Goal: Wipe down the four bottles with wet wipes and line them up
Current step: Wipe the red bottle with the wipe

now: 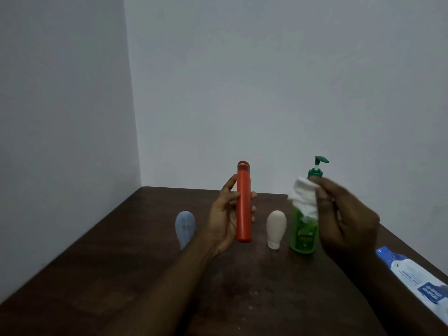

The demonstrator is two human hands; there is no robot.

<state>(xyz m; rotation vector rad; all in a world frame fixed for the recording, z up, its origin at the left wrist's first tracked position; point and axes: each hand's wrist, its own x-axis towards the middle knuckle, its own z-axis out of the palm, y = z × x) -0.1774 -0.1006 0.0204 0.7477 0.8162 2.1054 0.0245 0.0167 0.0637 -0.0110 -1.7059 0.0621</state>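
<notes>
Dark wooden table [145, 275] underneath, bearing three of four bottles. Wet-wipe pack [412, 275], one only, flat on table at far right, outboard of right hand. Right hand [344, 214] raised, fingertips pinched closed on one crumpled white wipe [304, 197], which hangs in front of upper part of green pump bottle [304, 236]; contact between wipe and that bottle not determinable. Left hand [225, 219] raised, fingers [253, 196] and thumb wrapped partway round red bottle [243, 202], held upright and clear of table. Step in hand, as judged: red bottle presented for wiping, wipe not yet on it. Next move calls for bringing wipe across to red bottle, rubbing along its length while turning it in left-hand grip, then setting it down in gap between neighbours. Cream tube [276, 229] standing on cap just right of left-hand fingers; pale blue tube [185, 227] left of left palm. Count: bottles four, wipes one, packs one.
</notes>
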